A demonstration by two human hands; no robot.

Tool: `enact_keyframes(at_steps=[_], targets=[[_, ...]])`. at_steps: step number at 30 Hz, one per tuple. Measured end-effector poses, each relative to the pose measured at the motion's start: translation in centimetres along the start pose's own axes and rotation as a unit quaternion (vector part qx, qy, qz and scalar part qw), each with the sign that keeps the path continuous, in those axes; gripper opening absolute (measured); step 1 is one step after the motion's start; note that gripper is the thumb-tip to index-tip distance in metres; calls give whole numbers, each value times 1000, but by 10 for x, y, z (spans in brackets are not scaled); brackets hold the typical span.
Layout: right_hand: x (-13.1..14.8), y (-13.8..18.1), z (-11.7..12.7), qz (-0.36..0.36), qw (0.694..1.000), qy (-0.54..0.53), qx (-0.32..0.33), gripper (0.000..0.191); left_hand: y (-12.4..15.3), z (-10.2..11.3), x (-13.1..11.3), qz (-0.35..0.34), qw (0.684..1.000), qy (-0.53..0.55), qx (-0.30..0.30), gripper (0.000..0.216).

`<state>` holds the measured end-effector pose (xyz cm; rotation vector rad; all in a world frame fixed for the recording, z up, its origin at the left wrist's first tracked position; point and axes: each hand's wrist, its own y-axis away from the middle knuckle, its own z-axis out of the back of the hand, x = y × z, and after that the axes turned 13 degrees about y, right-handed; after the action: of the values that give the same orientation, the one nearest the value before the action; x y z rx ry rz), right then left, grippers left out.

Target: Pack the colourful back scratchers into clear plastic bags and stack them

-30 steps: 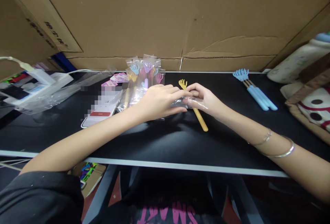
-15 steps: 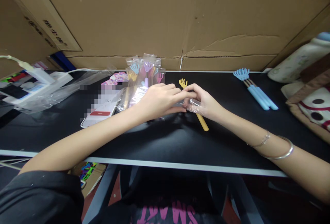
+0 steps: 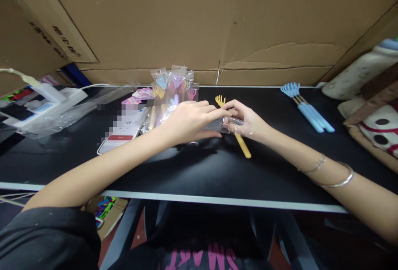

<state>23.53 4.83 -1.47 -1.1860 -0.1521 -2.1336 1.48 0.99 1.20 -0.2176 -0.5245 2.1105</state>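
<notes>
Both my hands meet over the middle of the black table (image 3: 199, 170). My left hand (image 3: 189, 121) and my right hand (image 3: 245, 121) each pinch a small clear plastic bag (image 3: 228, 126) held between them. Under the hands lies a yellow hand-shaped back scratcher (image 3: 241, 143), its claw end pointing away from me. A pile of bagged scratchers (image 3: 171, 92) in blue, pink and yellow lies just left of my left hand. Silver bracelets circle my right wrist.
Two blue scratchers (image 3: 306, 108) lie at the far right. A phone (image 3: 122, 131) and pink cards sit left of the pile, with clear plastic sheeting (image 3: 71, 110) and white chargers beyond. Cardboard walls stand behind; a patterned cushion (image 3: 373, 125) sits at the right edge.
My fingers have shifted slightly on the clear bag; it now stretches a little wider between my hands. The yellow scratcher stays on the table.
</notes>
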Motion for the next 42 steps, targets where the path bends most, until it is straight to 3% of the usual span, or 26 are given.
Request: enact_keyframes(at_steps=[5,8,11,14,19,24,29,32,37,39,42], targets=[[-1,0,-1,3,998,65,-19,40,0,0,0,1,1000,7,-7,39],[-1,0,6,31,987,155,-23,35,-1,1,0,-3,1000,-4,-11,38],[-1,0,21,23,939,340,-41,31,-1,2,0,2,1000,-17,-16,37],[2,2,35,-69,874,480,-25,25,0,1,0,13,1000,-21,-10,36],[11,3,32,-159,831,533,30,34,-1,-1,-1,13,1000,-18,-3,34],[16,5,27,-157,795,583,55,22,-1,0,0,11,1000,-23,-5,35],[3,4,38,-161,747,644,32,21,0,1,0,11,1000,-29,-6,37],[-10,3,47,-136,757,639,8,20,0,0,0,9,999,-33,2,37],[-23,0,70,-140,786,602,26,15,1,-1,2,9,999,-36,-2,37],[-26,-1,83,-123,817,563,19,15,1,0,3,11,999,-34,-7,38],[-31,-1,103,-65,894,439,53,19,1,1,3,15,999,-36,-13,39]])
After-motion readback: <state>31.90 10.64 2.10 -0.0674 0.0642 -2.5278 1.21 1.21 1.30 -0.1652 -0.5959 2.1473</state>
